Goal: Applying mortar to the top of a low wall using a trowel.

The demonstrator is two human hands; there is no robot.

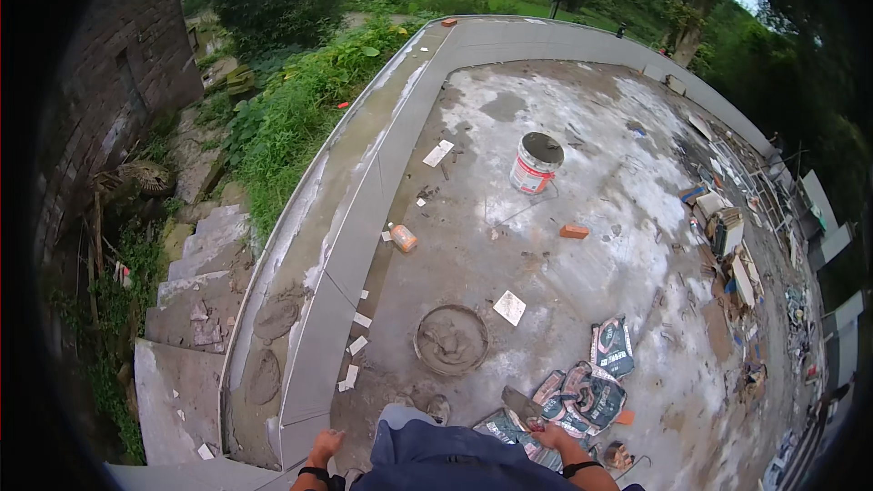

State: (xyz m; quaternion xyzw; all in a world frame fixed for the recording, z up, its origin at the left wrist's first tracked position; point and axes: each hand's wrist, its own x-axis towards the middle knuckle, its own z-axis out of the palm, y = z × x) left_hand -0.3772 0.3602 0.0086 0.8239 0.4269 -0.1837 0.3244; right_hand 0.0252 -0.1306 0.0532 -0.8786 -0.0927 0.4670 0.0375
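My right hand (552,437) is closed round the handle of a trowel (521,405), whose flat blade points away to the left above the bags. My left hand (326,445) is beside the near end of a low tiled wall (350,259); its fingers look loosely stretched, and nothing shows in them. Two heaps of wet mortar (264,376) lie on the wall's top. A round basin (416,348) holding grey mortar (452,338) stands on the floor ahead of me. Crumpled dark green and white bags (585,397) lie around and beyond the trowel.
Farther off stands a white-and-red bucket (529,175). A square tile (510,307), a brick (574,231) and an orange bottle (403,237) lie on the floor. Concrete steps (195,286) drop away left of the wall. Boards and debris (732,245) spread along the right.
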